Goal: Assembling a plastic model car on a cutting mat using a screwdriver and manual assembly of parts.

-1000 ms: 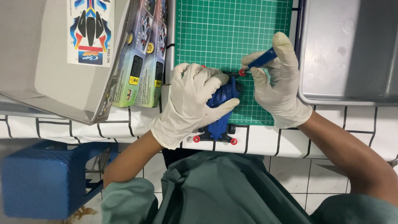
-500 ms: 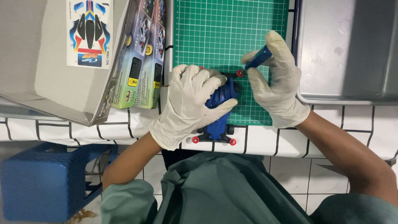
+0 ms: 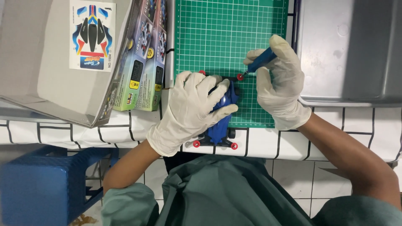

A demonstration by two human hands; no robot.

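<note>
Already the blue toy car (image 3: pixel 221 125) looks largely put together — its body shell sits on the chassis, and small red rollers show at the near end and at the far corners. What seems left, judging by where the tool points, is work on the far right roller (image 3: pixel 240 76), perhaps a screw there; whether other fastenings remain I cannot tell, since the glove hides much of the car.

The car lies lengthwise at the near edge of the green cutting mat (image 3: pixel 230 37), its near end hanging over onto the white tiled counter (image 3: pixel 347 125). The left hand (image 3: pixel 190 111), in a white glove, lies over the car's left side, its fingers (image 3: pixel 211 90) wrapped across the shell and closed on it, pinning it down; the thumb reaches over to the right flank. The right hand (image 3: pixel 278 81), also gloved, is closed around a blue-handled screwdriver (image 3: pixel 260 60), pinched between thumb and forefinger, its tip slanting down and left to meet the far right roller. So the car sits under the left fingers and just left of the right ones, which touch it only through the tool.

Left of the mat lie a grey box lid with a sticker sheet (image 3: pixel 92 35) and printed packaging (image 3: pixel 144 58); a metal tray (image 3: pixel 347 50) stands to the right.
</note>
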